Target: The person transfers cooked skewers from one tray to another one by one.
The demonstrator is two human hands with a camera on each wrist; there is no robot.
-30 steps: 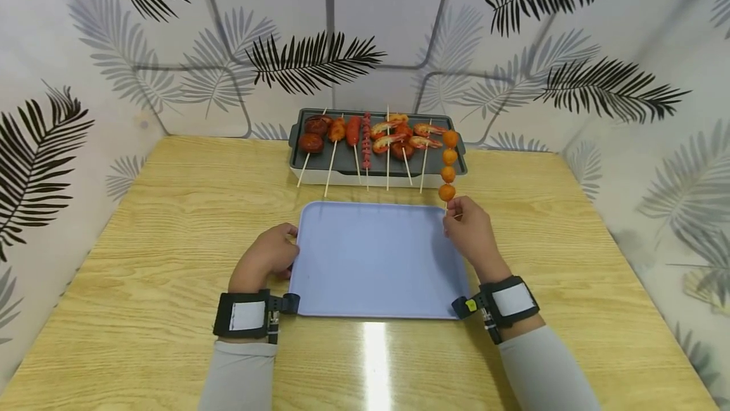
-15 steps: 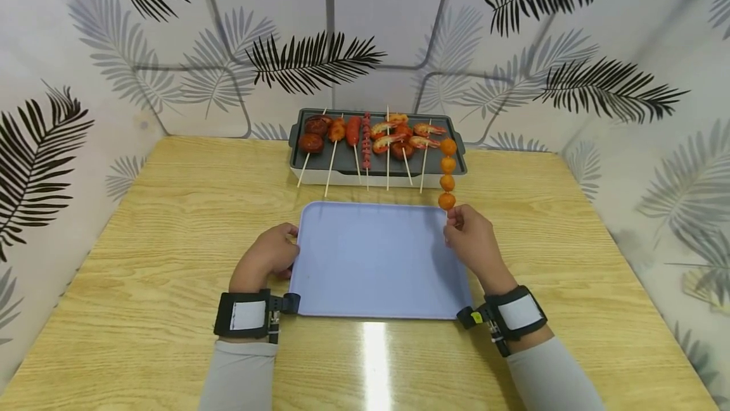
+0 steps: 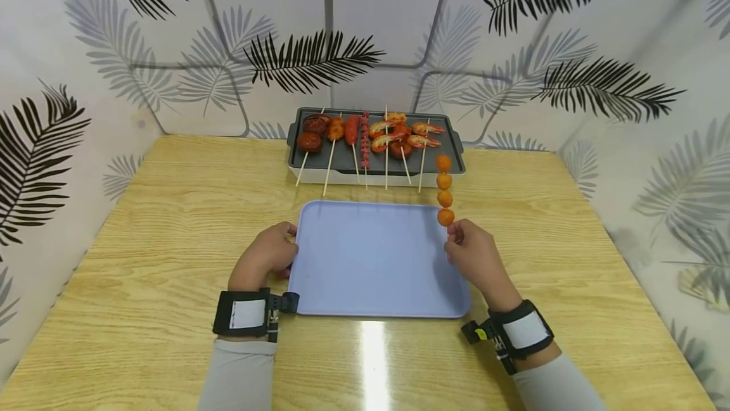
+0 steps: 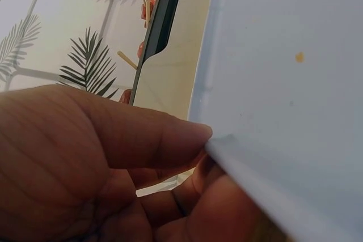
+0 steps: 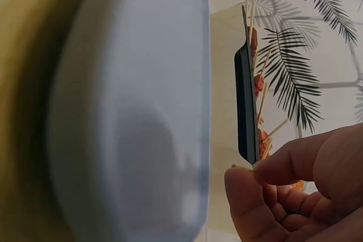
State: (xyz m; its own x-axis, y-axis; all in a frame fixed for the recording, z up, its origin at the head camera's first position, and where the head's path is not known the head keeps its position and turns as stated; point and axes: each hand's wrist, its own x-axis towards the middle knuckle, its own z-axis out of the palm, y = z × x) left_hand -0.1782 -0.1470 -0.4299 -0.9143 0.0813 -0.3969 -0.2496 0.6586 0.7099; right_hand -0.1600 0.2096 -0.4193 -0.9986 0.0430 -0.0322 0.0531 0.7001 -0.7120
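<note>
A skewer of orange balls (image 3: 445, 199) points away from me, its stick pinched between thumb and fingers of my right hand (image 3: 473, 251). The balls overlap the back right corner of a pale blue tray (image 3: 379, 259) in the head view. My left hand (image 3: 267, 251) grips the tray's left rim, thumb on top and fingers curled below, as the left wrist view shows of the thumb (image 4: 170, 140). In the right wrist view the stick's end (image 5: 241, 167) pokes out of the pinch, while the balls are mostly hidden behind the hand.
Behind the tray stands a dark grill pan (image 3: 342, 161) on a white base. Several skewers lie across it, among them a sausage (image 3: 352, 129), shrimp (image 3: 424, 141) and brown round pieces (image 3: 309, 142). Their sticks overhang its front edge. A patterned backdrop rises behind the wooden table (image 3: 188, 208).
My right hand has drawn the skewer of orange balls toward me, away from the grill pan and over the tray's right side. The left hand keeps its place on the rim.
</note>
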